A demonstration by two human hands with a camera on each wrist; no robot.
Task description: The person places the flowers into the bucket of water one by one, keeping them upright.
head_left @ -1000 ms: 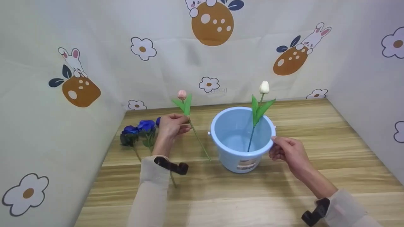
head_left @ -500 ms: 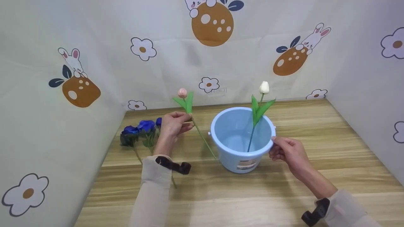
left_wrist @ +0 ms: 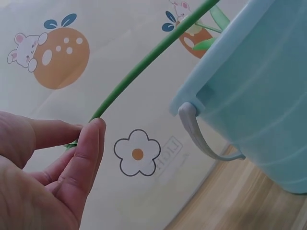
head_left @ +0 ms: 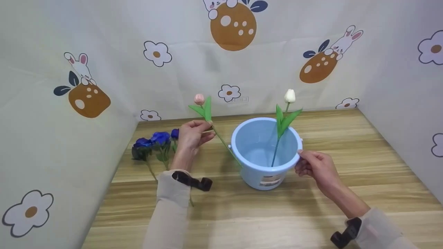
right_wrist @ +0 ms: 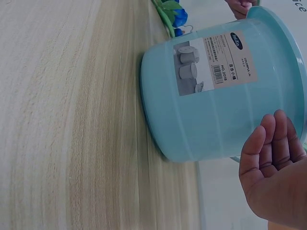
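My left hand point(head_left: 192, 138) pinches the green stem of a pink tulip point(head_left: 199, 99) just under its leaves. The bloom points up, and the stem slants down to the right to the left side of a light blue bucket point(head_left: 247, 174). In the left wrist view, the stem point(left_wrist: 139, 69) rises from between the thumb and fingers beside the bucket. A white tulip point(head_left: 290, 96) leans inside the bucket, its leaves above the rim. My right hand point(head_left: 320, 169) grips the bucket's right rim; in the right wrist view its fingers lie against the outer wall and the thumb is hidden.
Several blue roses point(head_left: 160, 138) lie on the wooden table point(head_left: 228, 221) left of the bucket, partly behind my left arm. The bucket's handle point(left_wrist: 196, 132) hangs down at its side. A patterned cloth point(head_left: 193, 76) closes off the back and both sides.
My left hand has moved slightly up and to the right with the pink tulip, bringing the stem's lower end to the bucket's side. The right hand and bucket have stayed put.
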